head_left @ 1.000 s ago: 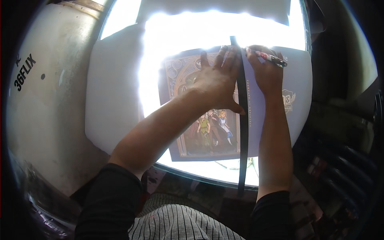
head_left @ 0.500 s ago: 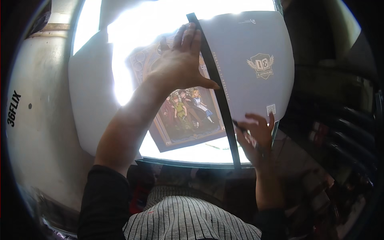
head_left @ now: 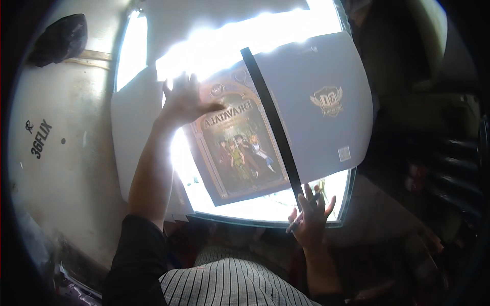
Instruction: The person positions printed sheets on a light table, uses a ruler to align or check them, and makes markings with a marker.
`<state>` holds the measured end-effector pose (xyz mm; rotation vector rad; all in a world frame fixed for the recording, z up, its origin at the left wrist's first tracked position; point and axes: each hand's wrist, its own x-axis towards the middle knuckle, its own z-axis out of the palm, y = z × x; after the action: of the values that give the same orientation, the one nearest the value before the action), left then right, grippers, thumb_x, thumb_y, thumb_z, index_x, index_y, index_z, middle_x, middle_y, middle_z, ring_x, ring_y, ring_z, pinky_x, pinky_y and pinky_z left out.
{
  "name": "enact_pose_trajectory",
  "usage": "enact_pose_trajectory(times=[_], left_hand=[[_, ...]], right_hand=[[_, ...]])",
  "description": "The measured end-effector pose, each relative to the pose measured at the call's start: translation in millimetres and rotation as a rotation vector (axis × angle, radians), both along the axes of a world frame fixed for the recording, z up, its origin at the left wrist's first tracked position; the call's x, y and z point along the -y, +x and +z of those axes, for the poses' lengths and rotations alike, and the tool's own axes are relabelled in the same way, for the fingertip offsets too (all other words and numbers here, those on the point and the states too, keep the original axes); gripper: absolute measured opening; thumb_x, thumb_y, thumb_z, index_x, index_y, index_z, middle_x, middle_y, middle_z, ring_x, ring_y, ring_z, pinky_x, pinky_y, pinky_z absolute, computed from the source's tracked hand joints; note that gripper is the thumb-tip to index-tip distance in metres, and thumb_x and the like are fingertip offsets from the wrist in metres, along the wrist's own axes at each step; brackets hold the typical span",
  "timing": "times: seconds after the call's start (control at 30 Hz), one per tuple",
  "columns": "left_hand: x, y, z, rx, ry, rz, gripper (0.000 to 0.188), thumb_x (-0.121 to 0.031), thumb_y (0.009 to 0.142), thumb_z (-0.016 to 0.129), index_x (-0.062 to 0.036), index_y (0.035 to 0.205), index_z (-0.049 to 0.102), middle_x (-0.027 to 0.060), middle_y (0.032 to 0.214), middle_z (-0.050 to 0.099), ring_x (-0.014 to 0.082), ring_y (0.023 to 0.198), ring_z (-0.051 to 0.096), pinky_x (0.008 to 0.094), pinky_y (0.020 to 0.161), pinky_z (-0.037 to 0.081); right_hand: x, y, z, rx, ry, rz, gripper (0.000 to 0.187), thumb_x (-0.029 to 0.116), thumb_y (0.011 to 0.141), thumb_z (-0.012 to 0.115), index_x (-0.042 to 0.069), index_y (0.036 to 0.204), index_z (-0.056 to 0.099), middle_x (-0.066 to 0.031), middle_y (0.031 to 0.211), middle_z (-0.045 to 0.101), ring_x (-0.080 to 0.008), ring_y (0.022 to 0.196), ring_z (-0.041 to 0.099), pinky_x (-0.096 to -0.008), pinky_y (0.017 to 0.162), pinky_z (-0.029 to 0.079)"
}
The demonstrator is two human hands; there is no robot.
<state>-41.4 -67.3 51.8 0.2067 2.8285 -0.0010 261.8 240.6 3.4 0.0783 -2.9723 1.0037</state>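
A printed cover sheet lies over a glowing light table, its picture and lettering showing mirrored through the paper. Across it runs a long black straightedge strip, between the illustrated panel and the plainer panel with a winged crest. My left hand rests with spread fingers at the illustrated panel's left edge, apart from the strip. Close to the strip's lower end, my right hand grips a thin dark pen-like tool, some fingers raised. Whether those fingers touch the strip I cannot tell.
More pale sheets stick out at the left of the light table. A whitish metal surface stands further left, with a dark bundle on it. Dark clutter fills the right side.
My left hand has come off the strip and shifted left to the panel's edge. My right hand, still holding the pen-like tool, has moved down to the strip's lower end.
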Motion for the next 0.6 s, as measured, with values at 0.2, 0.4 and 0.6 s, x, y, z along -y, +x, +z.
enact_pose_trajectory(times=[0.2,0.4,0.6], left_hand=[[-19.7,-17.8,22.2,0.283,0.169,0.065,0.087,-0.055,0.064,0.089,0.0007,0.122,0.057,0.0207,0.122,0.059,0.0347,0.122,0.053,0.0523,0.1,0.039],[-2.4,-87.6,37.0,-0.134,0.19,-0.013,0.05,-0.035,0.085,0.079,-0.0062,0.117,0.053,0.0204,0.107,0.068,0.0364,0.101,0.067,0.0447,0.09,0.051],[46.7,-242.6,75.6,-1.054,-0.431,-0.007,0.08,-0.056,0.087,0.071,-0.0171,0.149,0.038,0.0179,0.157,0.034,0.0343,0.146,0.032,0.059,0.109,0.036]], right_hand=[[2.9,4.4,-9.4,-0.082,0.081,-0.078,0.054,0.013,0.079,0.061,0.016,0.131,0.049,-0.015,0.146,0.054,-0.0363,0.14,0.042,-0.0688,0.117,0.011],[7.1,14.9,-19.6,-0.135,0.198,-0.16,0.05,0.013,0.079,0.058,0.009,0.128,0.047,-0.0194,0.149,0.049,-0.0384,0.14,0.042,-0.069,0.117,0.013],[4.8,13.7,-5.4,-0.016,0.258,-0.12,0.051,0.01,0.079,0.055,0.008,0.129,0.045,-0.0204,0.148,0.048,-0.0383,0.14,0.041,-0.0719,0.115,0.015]])
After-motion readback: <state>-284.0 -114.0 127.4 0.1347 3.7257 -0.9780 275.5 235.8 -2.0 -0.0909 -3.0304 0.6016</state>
